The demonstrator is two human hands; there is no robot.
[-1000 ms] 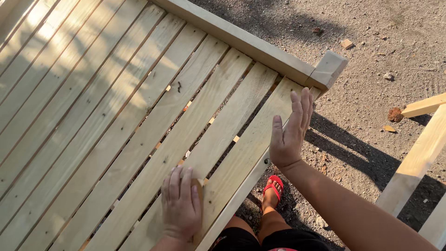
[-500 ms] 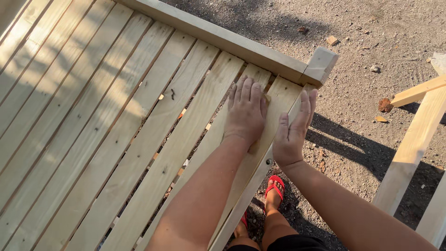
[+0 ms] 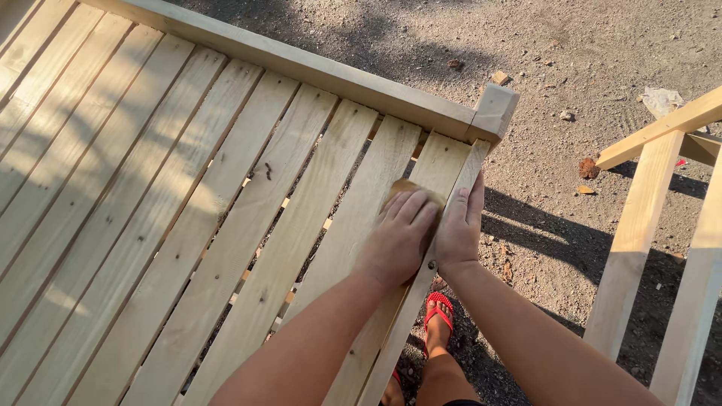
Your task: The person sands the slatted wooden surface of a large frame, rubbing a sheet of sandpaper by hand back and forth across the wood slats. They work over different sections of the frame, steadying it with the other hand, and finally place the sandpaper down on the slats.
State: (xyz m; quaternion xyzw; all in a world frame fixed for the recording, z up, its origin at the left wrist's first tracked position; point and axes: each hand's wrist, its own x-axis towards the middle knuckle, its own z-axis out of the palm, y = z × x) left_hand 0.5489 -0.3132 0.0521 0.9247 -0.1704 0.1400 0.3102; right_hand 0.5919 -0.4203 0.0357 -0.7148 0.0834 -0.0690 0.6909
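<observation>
While both hands lie side by side near the outer corner of a slatted wooden frame (image 3: 226, 218), the left hand (image 3: 398, 240) presses flat on a small brownish pad (image 3: 410, 188), perhaps sandpaper, though its kind cannot be told for sure. The left fingers (image 3: 412, 213) are stretched out and held close together on top of the pad, covering most of it, so only its far edge shows past the fingertips. The pad sits on the last wide slat (image 3: 421, 180), close to the corner post (image 3: 494, 110). The right hand (image 3: 459, 229) rests just beside the left, touching it, with its fingers (image 3: 475, 197) straight and together along the narrow edge strip (image 3: 451, 210) of the frame; it grips nothing that can be seen, and its thumb is hidden under the left hand. Below the frame's edge a foot in a red sandal (image 3: 438, 316) stands on gravel ground (image 3: 571, 60). To the right, well apart from the hands, stand the pale legs of another wooden frame (image 3: 639, 225). A few small stones (image 3: 587, 168) lie on the ground between the two.
</observation>
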